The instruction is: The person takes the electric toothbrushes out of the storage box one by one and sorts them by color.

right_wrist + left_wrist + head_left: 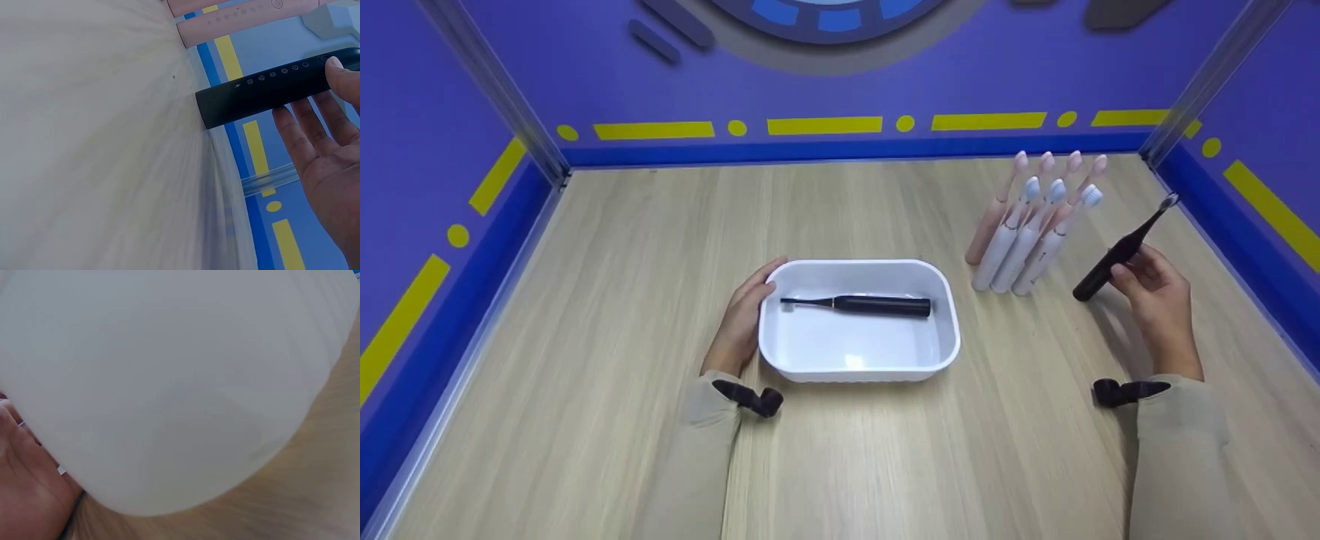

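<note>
Black electric toothbrush (1121,251) held in right hand (1159,300), up off surface (622,300), right of white tub (949,330).
Long axis tilted, bristle head up and away to far right, butt end down toward tub; fingers (306,132) curled round handle, thumb on top. Left hand (742,319) flat against tub's left wall, fingers straight, gripping nothing. Second black toothbrush (862,304) lying lengthwise inside. Pink and white toothbrushes (1035,225) standing just beyond.
</note>
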Demonstrator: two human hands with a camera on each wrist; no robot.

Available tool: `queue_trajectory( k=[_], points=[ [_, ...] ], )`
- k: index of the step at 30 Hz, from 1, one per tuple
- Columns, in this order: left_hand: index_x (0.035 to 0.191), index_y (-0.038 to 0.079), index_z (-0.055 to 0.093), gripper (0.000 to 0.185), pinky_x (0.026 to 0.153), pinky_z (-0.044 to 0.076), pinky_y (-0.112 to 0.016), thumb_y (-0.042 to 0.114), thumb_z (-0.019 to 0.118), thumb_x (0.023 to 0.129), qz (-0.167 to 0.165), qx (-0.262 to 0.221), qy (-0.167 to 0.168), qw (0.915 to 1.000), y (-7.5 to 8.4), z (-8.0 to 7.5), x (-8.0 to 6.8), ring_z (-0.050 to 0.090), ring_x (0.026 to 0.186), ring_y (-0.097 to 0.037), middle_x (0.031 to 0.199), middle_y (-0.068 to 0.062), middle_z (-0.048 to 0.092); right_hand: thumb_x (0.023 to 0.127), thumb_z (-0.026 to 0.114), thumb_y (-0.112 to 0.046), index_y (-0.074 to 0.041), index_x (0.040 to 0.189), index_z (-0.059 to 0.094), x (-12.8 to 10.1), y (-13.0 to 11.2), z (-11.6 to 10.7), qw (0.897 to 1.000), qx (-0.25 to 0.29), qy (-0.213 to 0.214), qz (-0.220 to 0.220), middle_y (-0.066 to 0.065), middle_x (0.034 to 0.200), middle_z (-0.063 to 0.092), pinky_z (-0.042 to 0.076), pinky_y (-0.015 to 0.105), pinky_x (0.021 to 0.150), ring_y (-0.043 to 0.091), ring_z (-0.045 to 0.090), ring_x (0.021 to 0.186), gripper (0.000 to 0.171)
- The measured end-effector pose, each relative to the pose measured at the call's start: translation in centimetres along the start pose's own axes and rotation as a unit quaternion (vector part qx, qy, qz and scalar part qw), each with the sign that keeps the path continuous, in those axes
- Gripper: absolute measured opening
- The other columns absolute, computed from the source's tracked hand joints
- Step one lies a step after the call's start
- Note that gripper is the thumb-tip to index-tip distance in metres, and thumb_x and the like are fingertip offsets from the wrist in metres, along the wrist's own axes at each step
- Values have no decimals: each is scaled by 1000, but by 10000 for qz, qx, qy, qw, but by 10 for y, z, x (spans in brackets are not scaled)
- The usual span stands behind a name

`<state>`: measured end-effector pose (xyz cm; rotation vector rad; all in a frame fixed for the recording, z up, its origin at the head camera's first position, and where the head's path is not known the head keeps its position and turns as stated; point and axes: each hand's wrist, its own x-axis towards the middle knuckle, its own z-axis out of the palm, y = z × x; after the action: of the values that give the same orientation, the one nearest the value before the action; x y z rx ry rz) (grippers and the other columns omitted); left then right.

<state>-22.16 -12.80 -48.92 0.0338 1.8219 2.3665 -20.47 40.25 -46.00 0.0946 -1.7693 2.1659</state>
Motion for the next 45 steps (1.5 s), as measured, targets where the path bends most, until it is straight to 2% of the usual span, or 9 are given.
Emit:
queue_trajectory(
  k=[11,29,31,39,45],
  points=[
    [144,7,42,46,120,24,-34,9,33,99,-6,20,-19,10000,0,0,1,31,144,-19,152,-6,38,88,55,15,0,123,60,-2,1,3,9998,-98,13,-187,4,107,66,56,20,81,11,65,97,38],
    [144,9,42,46,119,25,-33,11,34,99,-38,67,5,10000,1,0,0,32,143,-18,152,-5,39,87,55,14,-2,122,60,-1,0,2,9999,162,-21,-31,4,111,66,56,21,82,11,65,100,38],
    [145,9,42,46,119,25,-34,11,34,99,-16,61,-7,10000,0,0,0,32,143,-19,152,-5,39,86,57,13,-3,122,60,-2,-2,2,9999,118,37,4,3,111,65,56,20,82,11,64,101,40],
    [145,8,42,47,119,25,-34,10,33,99,-22,-54,-15,10000,1,0,-1,33,142,-20,151,-7,39,83,66,8,-5,129,56,-3,-12,6,9964,-597,595,59,-1,115,63,53,13,81,9,60,104,49],
    [144,9,43,46,119,25,-32,11,34,99,-49,-18,25,10000,1,0,-1,33,143,-18,151,-5,40,81,70,3,-3,129,56,-3,-20,12,9930,-378,1118,73,3,114,63,55,15,78,12,61,102,50]
  ],
)
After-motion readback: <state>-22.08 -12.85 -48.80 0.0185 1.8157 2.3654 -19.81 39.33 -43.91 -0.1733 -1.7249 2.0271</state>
